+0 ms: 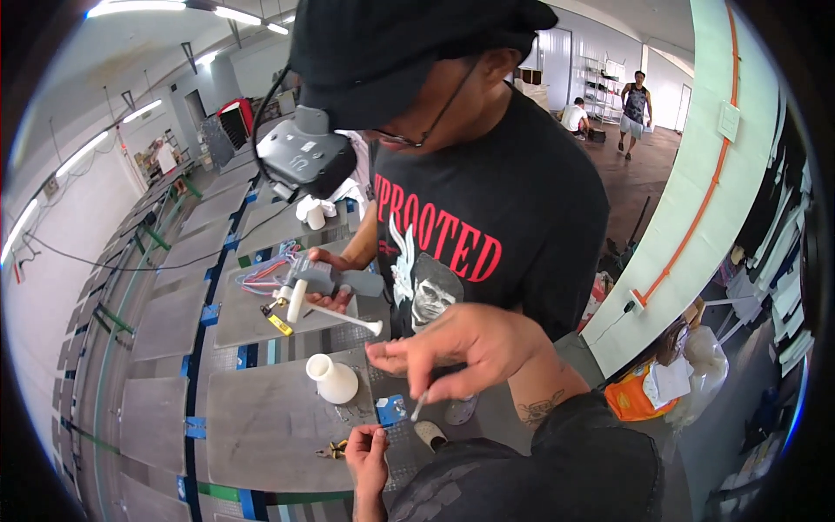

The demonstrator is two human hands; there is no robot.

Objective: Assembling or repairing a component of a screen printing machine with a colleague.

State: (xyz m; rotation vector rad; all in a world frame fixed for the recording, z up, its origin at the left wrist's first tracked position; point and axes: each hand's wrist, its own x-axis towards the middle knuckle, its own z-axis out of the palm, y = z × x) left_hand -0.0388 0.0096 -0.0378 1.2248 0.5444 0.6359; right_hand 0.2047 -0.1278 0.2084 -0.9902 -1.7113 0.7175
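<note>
My right hand (474, 348) is raised at the centre, thumb and forefinger pinching a small, slim, pale rod-like piece (419, 407) that points downward. Lower down, over the table edge, my left hand (367, 457) has its thumb pressed to its fingers; whatever they hold, if anything, is hidden. Pliers with yellow and black handles (329, 450) lie just left of it. A white cone-shaped plastic vessel (336, 383) with a round open neck stands on the grey panel. Across from me, a co-worker holds a grey device (323, 277) with a white tube and a thin white rod with a flared end.
Grey panels (156, 413) on a long green and blue framed table stretch away to the left. A yellow cutter (278, 324) and a bundle of coloured wires (268, 271) lie near the co-worker's hands. An orange bag (639, 393) and hanging clothes (791, 296) are at right.
</note>
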